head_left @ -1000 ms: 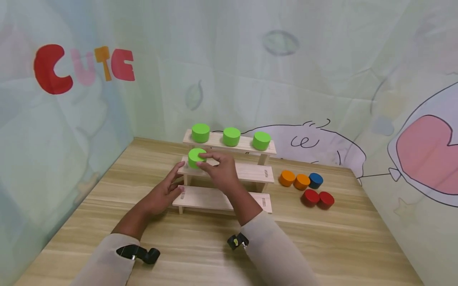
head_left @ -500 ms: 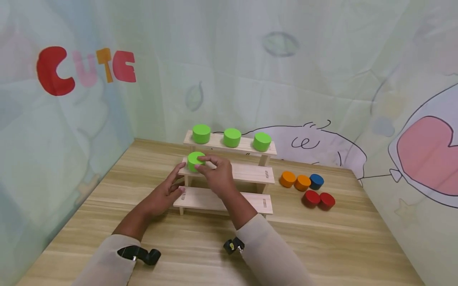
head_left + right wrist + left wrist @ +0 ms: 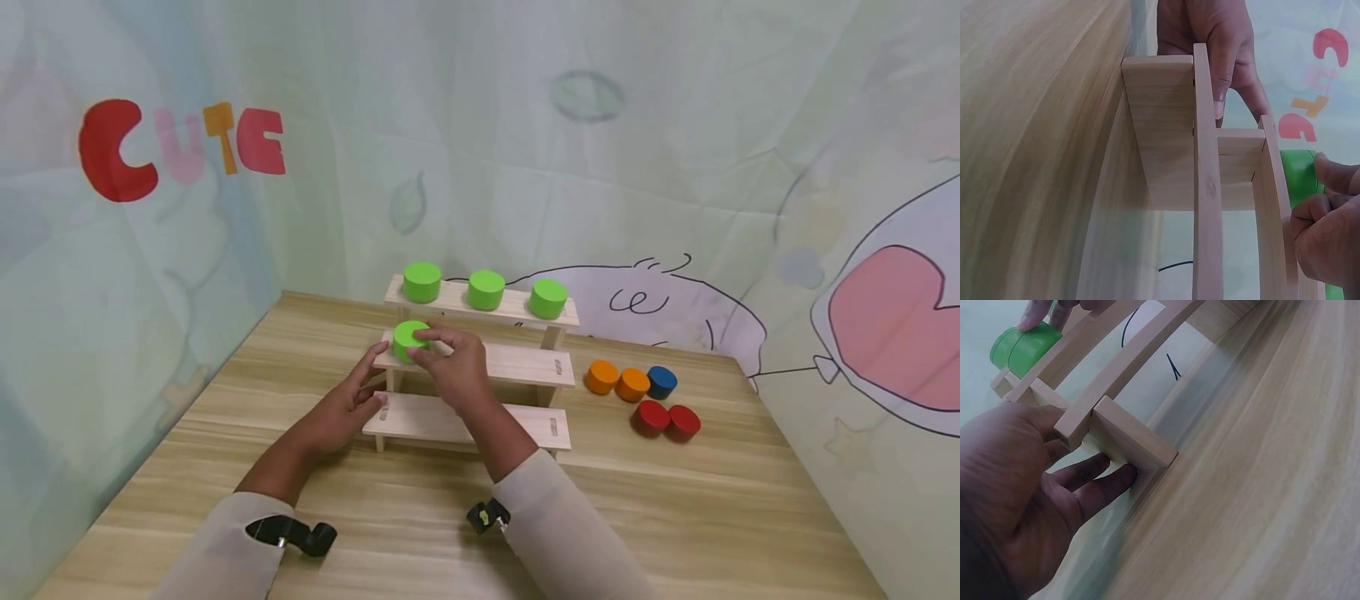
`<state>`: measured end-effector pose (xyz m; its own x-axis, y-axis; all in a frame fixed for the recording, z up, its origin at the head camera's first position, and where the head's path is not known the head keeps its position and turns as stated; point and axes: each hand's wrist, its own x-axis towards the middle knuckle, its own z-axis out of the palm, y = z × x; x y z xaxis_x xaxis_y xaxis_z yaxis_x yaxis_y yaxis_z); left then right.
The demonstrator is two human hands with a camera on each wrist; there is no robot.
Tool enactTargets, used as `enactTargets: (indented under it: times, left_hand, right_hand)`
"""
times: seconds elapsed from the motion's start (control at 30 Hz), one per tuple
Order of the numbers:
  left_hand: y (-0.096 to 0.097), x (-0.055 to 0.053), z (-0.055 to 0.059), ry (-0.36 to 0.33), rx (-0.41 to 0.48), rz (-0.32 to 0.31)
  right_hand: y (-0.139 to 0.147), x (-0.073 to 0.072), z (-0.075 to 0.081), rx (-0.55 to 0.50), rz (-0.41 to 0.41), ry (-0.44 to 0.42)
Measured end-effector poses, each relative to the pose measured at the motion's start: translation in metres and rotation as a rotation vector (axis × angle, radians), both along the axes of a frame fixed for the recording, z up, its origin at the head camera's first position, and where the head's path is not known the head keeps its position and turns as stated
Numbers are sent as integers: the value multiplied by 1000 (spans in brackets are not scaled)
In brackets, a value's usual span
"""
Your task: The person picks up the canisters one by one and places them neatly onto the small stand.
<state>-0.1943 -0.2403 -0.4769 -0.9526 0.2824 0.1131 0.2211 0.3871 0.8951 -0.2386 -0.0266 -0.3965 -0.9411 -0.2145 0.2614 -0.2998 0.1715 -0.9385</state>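
Observation:
A three-step wooden rack [image 3: 525, 363] stands on the table. My right hand [image 3: 461, 373] pinches a green round block [image 3: 405, 340] between thumb and fingers at the left end of the middle step. In the right wrist view that green block [image 3: 1299, 169] sits right against the board. My left hand [image 3: 339, 408] rests on the rack's left end, thumb on the lowest step and a fingertip at the middle one. Two of its fingers [image 3: 1107, 487] touch the wooden side leg [image 3: 1135, 434] in the left wrist view. Three more green blocks [image 3: 486, 289] stand spaced along the top step.
Right of the rack lie two orange blocks [image 3: 602, 377], a blue block [image 3: 662, 382] and two red blocks [image 3: 650, 418] on the wood-grain table [image 3: 720, 500]. A printed curtain [image 3: 480, 167] hangs close behind the table and along both sides.
My right hand has lowered the green block slightly onto the left end of the middle step and still holds it. The left hand stays where it was.

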Motion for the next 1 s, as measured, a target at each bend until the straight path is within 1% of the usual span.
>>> enactTargets:
  times: [0.07, 0.2, 0.43, 0.57, 0.73, 0.83, 0.9, 1.0]
  left_hand:
    - [0, 0, -1, 2, 4, -5]
    - [0, 0, -1, 4, -10, 2]
    - [1, 0, 1, 2, -29, 19]
    - [0, 0, 0, 7, -27, 17]
    - [-1, -1, 1, 15, -23, 17]
    - [-2, -2, 2, 14, -13, 15]
    - [-1, -2, 1, 12, -4, 11]
    - [1, -2, 0, 6, -3, 9]
  right_hand:
    - [1, 1, 0, -6, 0, 0]
    - [5, 4, 2, 3, -7, 5]
    - [19, 6, 4, 1, 6, 60]
    - [33, 10, 6, 28, 13, 60]
    - [55, 16, 13, 53, 26, 15]
    - [69, 18, 17, 79, 8, 3]
    - [79, 19, 19, 97, -3, 6]
    - [94, 20, 16, 104, -4, 30]
